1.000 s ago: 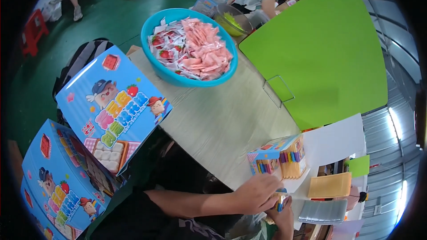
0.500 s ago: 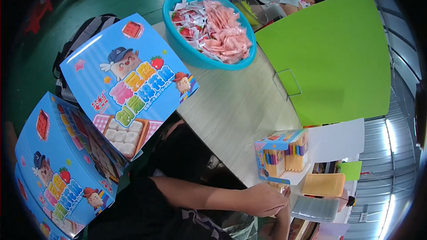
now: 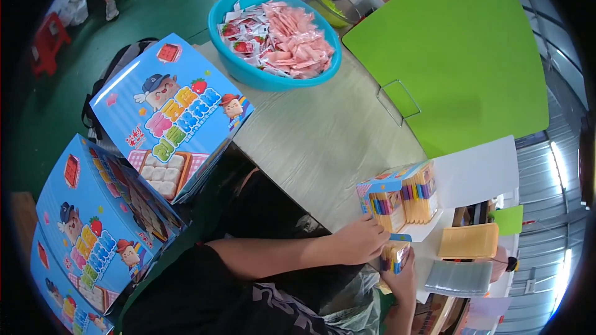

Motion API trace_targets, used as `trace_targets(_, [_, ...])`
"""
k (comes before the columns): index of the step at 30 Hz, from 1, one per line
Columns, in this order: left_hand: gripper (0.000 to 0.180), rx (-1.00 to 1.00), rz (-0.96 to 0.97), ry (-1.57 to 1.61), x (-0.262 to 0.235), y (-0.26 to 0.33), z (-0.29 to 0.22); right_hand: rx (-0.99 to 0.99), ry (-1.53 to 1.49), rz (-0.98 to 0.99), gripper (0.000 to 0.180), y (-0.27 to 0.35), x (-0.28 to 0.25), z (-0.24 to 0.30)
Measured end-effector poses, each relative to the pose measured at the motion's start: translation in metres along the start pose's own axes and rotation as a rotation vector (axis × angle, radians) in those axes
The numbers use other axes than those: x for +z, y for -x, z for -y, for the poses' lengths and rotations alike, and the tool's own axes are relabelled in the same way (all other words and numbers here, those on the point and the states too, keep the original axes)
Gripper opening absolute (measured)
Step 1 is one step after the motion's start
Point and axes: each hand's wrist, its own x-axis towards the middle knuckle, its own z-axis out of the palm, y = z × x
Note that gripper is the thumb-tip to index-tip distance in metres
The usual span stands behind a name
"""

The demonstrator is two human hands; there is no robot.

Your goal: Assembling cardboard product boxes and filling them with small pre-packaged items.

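Observation:
My right hand (image 3: 402, 278) grips a small clear pack of colour-banded sticks (image 3: 393, 257) from its right side, at the table's near edge. My left hand (image 3: 360, 239) is closed at the pack's left edge, its fingers bent; the exact grip is partly hidden. Just beyond my hands stands an open blue display box (image 3: 383, 185), holding upright packs of pale sticks with purple, blue, yellow and red bands (image 3: 417, 197). Its white flap (image 3: 475, 172) is folded out to the right.
A turquoise basin (image 3: 273, 84) of pink and strawberry-print sachets stands at the far left of the table (image 3: 292, 149). Blue printed boxes (image 3: 171, 111) sit at left. A green board (image 3: 459, 68) rises at right. Beyond are an orange tray (image 3: 469, 241) and clear trays (image 3: 459, 278).
My hands have moved slightly apart, and the small pack between them now shows clearly. The whole view has shifted a little, bringing more of the floor at the far left into sight.

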Motion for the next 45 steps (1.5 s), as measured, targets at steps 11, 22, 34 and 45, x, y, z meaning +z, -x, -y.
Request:
trace_targets(11, [0.021, 0.042, 0.130, -0.044, 0.030, -0.019, 0.013, -0.004, 0.011, 0.042, 0.110, -0.002, 0.003, 0.005])
trace_targets(22, [0.026, -0.178, 0.320, 0.144, 0.013, -0.021, 0.011, -0.235, -0.019, -0.040, 0.098, 0.016, 0.011, 0.006])
trace_targets(34, [0.077, -0.531, 0.411, 0.267, 0.003, -0.028, -0.007, -0.384, 0.018, -0.033, 0.096, 0.006, 0.018, 0.035])
trace_targets(45, [0.100, -0.475, 0.083, 0.482, 0.003, -0.004, 0.024, -0.497, 0.053, -0.073, 0.103, -0.002, 0.022, 0.070])
